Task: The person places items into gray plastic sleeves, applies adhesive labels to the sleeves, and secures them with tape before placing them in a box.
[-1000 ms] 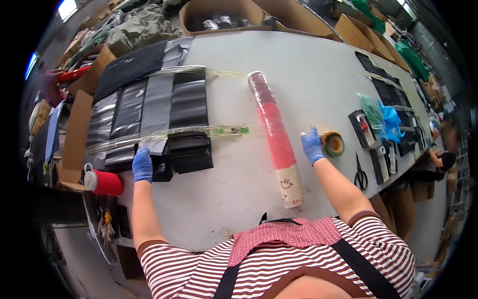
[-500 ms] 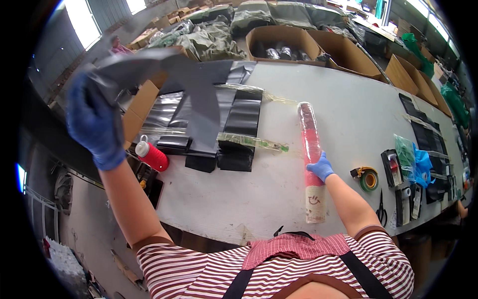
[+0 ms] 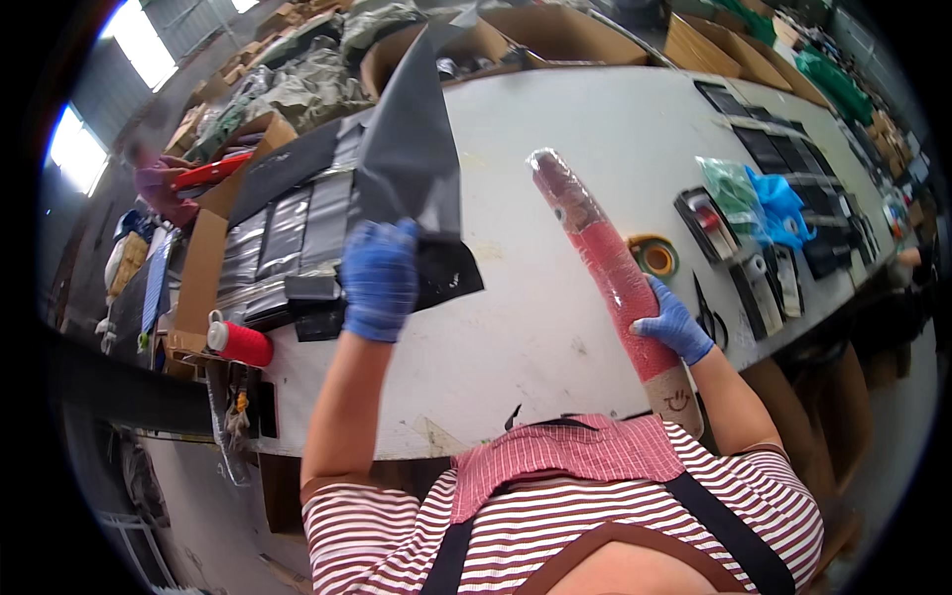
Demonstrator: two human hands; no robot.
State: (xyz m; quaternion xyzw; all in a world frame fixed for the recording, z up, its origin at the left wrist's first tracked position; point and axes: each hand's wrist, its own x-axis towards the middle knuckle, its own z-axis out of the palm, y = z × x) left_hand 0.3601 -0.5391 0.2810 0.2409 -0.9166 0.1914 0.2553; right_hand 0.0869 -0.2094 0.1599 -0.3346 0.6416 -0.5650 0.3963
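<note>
My left hand (image 3: 381, 281), in a blue glove, is closed on the lower edge of a dark grey plastic mailer bag (image 3: 412, 149). The bag stands up loosely above it, over other flat bags. My right hand (image 3: 676, 322), also gloved, grips a long red roll in clear wrap (image 3: 607, 253) from its right side. This roll slants across the table, its pale end with a drawn smile close to my apron. Whether the roll's far end rests on the table I cannot tell.
Stacked grey mailer bags (image 3: 281, 238) lie taped down at left, near a red bottle (image 3: 243, 342). To the right are a tape roll (image 3: 654, 257), black scissors (image 3: 709, 312) and a blue plastic bag (image 3: 780, 205). Cardboard boxes (image 3: 575, 38) line the far edge. Another person (image 3: 164, 185) stands at far left.
My left hand has brought the grey bag from the upper left toward the middle. The red roll has gone from nearly straight to slanted in my right hand. The view has shifted.
</note>
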